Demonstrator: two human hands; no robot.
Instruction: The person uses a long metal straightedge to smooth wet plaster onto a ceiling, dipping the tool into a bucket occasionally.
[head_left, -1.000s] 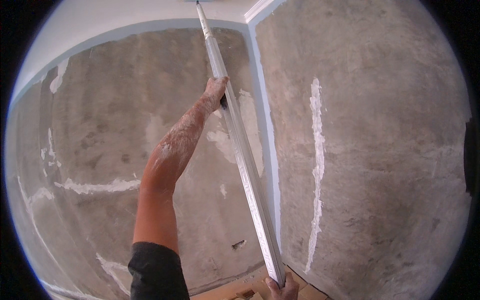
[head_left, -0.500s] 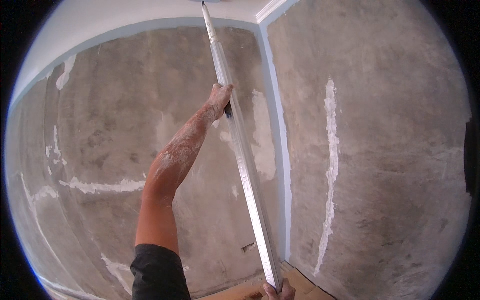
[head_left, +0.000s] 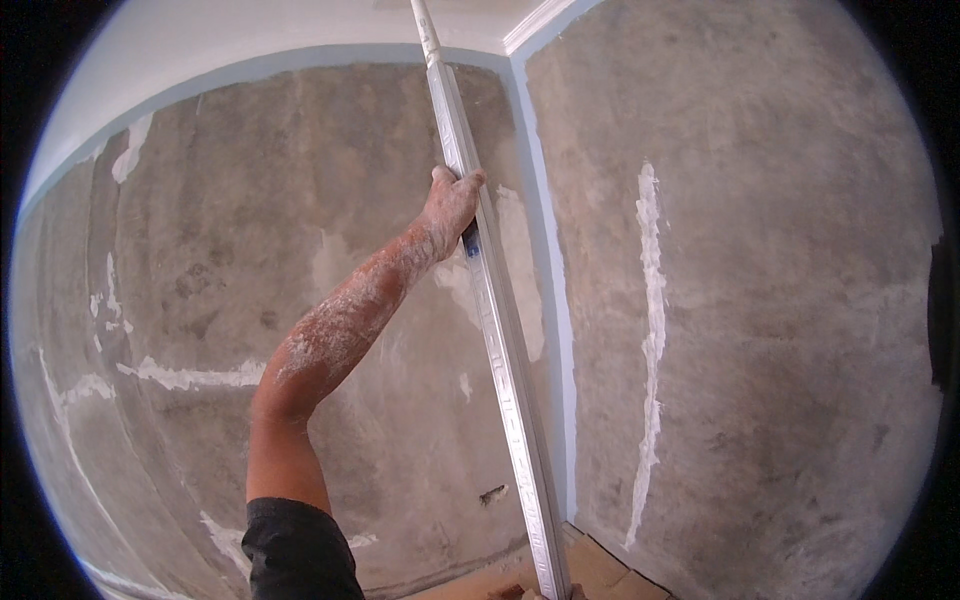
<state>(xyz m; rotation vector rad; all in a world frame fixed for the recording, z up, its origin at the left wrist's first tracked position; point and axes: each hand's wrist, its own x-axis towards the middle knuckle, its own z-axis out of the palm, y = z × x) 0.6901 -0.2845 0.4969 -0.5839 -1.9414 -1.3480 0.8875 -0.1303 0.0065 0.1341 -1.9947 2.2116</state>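
A long silver metal extension pole (head_left: 508, 385) slants up from the bottom edge toward the ceiling, with a thinner section (head_left: 425, 35) coming out of its upper end. My left hand (head_left: 452, 208), dusted with white powder like its forearm, is wrapped round the pole in its upper part. A dark blue patch (head_left: 472, 243) shows on the pole just below that hand. Of my right hand (head_left: 578, 593) only a sliver of fingers appears, closed at the pole's lower end. The pole's top tip lies outside the picture.
Bare grey-brown walls (head_left: 780, 250) meet in a corner edged with a pale blue band (head_left: 565, 400). White filler strips (head_left: 652, 310) mark both walls. Above are a white ceiling (head_left: 230, 60) and a moulding (head_left: 545, 22). Brown sheets (head_left: 595, 570) cover the floor by the corner.
The pole has shifted upward, and its tip has left the picture. My left hand is a little farther right, its elbow farther left. My right hand has sunk almost out of the picture.
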